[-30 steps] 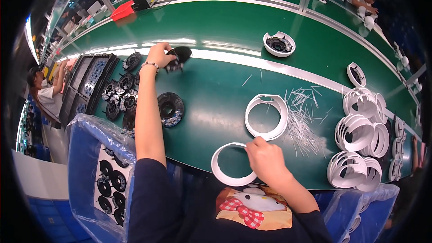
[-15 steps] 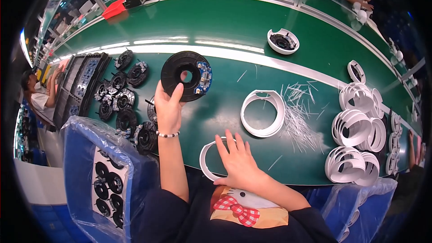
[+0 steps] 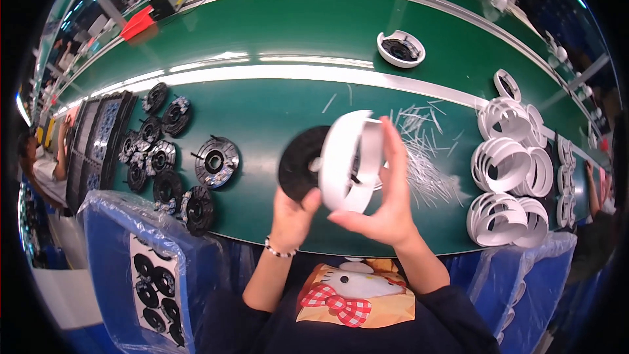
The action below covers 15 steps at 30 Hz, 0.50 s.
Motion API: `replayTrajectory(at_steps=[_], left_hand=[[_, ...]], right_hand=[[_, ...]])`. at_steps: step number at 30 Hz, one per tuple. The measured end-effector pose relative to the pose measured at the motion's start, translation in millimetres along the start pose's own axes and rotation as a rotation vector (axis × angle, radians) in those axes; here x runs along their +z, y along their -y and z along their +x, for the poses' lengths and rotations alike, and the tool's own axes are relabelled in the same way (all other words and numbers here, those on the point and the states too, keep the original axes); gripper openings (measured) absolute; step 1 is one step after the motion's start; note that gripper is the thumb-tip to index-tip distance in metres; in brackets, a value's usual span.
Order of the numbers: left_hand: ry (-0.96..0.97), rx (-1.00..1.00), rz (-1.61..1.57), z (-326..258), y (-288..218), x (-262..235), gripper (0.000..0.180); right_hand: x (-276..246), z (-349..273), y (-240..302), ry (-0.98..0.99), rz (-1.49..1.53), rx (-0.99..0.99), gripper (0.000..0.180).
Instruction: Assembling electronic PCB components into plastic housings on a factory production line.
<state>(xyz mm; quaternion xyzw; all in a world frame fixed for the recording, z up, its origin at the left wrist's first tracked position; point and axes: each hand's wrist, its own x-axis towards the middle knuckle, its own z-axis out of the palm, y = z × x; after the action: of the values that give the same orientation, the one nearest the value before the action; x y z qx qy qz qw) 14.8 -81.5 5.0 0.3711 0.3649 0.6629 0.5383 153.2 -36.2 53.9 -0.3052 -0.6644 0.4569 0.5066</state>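
Note:
Above the near part of the green table, my left hand (image 3: 293, 217) is closed on a black disc-shaped part (image 3: 301, 162) by its lower edge. My right hand (image 3: 391, 208) grips a white plastic ring (image 3: 341, 160), thumb at the bottom and fingers up its right side. The ring is tilted on edge and overlaps the disc's right side; whether they touch I cannot tell. A black round part with a circuit board (image 3: 216, 162) lies on the table left of my hands. Whatever lies directly behind the ring is mostly hidden.
Several black round parts (image 3: 162, 156) cluster at left, beside a black tray (image 3: 98, 137). White strips (image 3: 422, 164) are scattered right of my hands, before stacked white rings (image 3: 501, 165). A white bowl-shaped housing (image 3: 401, 50) sits farther back. Plastic-lined blue bins (image 3: 108, 269) flank me.
My right hand has lifted a white ring off the table and brought it to the black disc. My left hand has moved right and nearer with the disc. The view has shifted slightly.

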Motion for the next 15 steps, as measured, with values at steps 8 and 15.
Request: replayTrajectory(at_steps=[8,15], left_hand=[[0.231,-0.276,-0.701,1.0,-6.9,-15.8,0.081],[0.022,-0.131,-0.672,10.5,-9.6,13.3,0.061]], right_hand=[[1.0,-7.3,4.8,0.171,-0.343,-0.109,0.104],[6.6,-9.1,1.2,0.190,-0.359,-0.132,0.099]])
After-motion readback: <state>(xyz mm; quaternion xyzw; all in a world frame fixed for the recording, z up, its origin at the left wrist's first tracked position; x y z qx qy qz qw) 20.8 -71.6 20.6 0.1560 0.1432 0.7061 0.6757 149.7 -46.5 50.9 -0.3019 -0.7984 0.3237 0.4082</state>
